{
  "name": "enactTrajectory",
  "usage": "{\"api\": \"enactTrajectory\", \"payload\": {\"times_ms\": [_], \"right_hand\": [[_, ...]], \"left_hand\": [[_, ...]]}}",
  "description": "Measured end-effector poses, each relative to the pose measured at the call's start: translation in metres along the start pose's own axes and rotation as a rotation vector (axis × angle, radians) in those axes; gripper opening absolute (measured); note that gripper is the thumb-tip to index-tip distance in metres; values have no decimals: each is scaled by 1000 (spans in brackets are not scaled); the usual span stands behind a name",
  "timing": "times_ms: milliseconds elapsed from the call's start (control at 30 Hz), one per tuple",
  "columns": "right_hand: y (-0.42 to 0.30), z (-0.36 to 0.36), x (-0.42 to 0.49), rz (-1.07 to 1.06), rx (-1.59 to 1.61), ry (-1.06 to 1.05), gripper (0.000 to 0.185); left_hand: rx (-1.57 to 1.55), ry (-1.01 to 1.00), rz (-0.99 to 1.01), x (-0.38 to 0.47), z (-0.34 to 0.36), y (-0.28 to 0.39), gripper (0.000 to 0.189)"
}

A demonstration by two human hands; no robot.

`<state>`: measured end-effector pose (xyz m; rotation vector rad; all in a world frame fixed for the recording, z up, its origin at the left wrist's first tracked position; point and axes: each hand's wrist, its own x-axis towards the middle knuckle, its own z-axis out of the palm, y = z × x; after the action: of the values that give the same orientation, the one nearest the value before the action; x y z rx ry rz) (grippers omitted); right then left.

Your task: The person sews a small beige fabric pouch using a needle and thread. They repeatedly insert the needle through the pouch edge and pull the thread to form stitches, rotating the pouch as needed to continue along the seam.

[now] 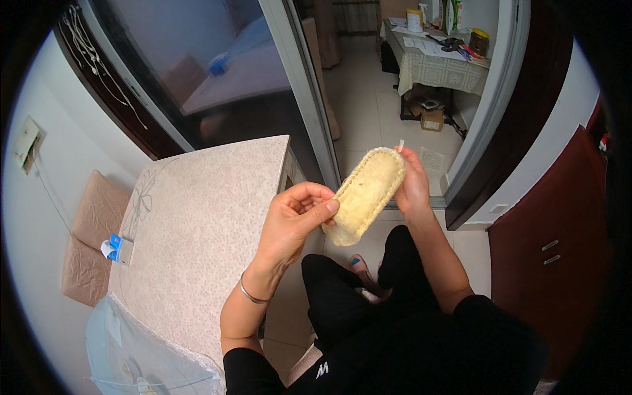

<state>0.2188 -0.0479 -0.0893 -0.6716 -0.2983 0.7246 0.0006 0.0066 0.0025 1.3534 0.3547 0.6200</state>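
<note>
A pale yellow, long rounded fabric piece with a stitched, corded edge (371, 190) is held up before me, tilted, over my knees. My left hand (301, 217) pinches its lower left edge between thumb and fingers; a metal bangle is on that wrist. My right hand (412, 180) holds its upper right end from behind, and most of those fingers are hidden by the piece. A small white strip (401, 145) sticks up at the right fingertips.
To the left stands a table with a speckled cover (207, 212), bearing a tissue pack (118, 248) and a pale blue mesh food cover (113, 340). Ahead is a sliding glass door (212, 74); beyond it, a cluttered desk (419, 66). A dark red cabinet (548, 217) stands right.
</note>
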Motion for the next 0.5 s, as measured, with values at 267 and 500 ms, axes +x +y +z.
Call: {"api": "enactTrajectory", "payload": {"times_ms": [267,500], "right_hand": [[-19,39,-57,82,-534,-533,13],[-26,42,-65,139,-618,-593,15]], "left_hand": [[-9,30,-44,4,-3,-5,9],[0,48,-57,4,-3,-6,10]]}}
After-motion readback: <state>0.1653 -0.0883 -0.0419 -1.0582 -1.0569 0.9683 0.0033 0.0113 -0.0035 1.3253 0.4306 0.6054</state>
